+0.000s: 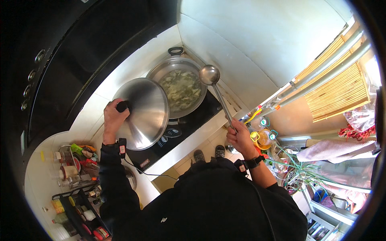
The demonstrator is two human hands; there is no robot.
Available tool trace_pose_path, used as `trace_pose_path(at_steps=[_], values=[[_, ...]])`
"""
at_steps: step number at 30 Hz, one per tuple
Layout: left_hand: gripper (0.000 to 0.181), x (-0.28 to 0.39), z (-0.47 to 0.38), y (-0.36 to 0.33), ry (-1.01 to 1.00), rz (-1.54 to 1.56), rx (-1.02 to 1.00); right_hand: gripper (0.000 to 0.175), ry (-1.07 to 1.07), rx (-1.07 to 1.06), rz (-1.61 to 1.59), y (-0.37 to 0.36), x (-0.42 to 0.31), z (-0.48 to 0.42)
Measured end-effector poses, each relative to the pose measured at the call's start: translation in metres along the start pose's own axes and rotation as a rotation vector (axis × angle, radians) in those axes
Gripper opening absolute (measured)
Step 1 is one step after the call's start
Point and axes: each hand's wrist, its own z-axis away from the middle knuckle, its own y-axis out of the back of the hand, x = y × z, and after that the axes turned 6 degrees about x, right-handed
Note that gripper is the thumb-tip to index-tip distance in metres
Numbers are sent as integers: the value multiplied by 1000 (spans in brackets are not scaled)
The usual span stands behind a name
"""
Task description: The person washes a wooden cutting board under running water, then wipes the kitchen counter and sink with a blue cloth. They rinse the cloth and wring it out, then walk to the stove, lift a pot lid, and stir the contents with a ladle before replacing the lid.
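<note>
My left hand [114, 120] grips the black knob of a domed stainless-steel lid [146, 114], holding it beside the pan, over part of its near left rim. The wide metal pan [184, 115] holds pale, greenish pieces in liquid [181, 90] and stands on a black glass cooktop [193, 120]. In my right hand [241, 137] is the handle of a steel ladle [209, 74]. Its bowl is raised at the pan's right edge, rounded underside showing. A black loop handle [175, 51] sticks out from the pan's far side.
A black range hood [90, 45] fills the upper left. Tiled walls [223, 39] meet behind the pan. Jars and bottles stand on racks [77, 192] at lower left. Oil bottles [265, 138], a green-leaved plant [301, 171] and metal pipes [322, 75] are on the right.
</note>
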Motion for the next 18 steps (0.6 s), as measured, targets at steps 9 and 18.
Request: trace_pose_path(at_steps=[9, 18], values=[[43, 49, -42, -51, -210, -44, -23, 42, -165, -99, -150, 35, -5, 45], [47, 83, -86, -135, -223, -26, -151, 44, -92, -36, -107, 45, -3, 70]])
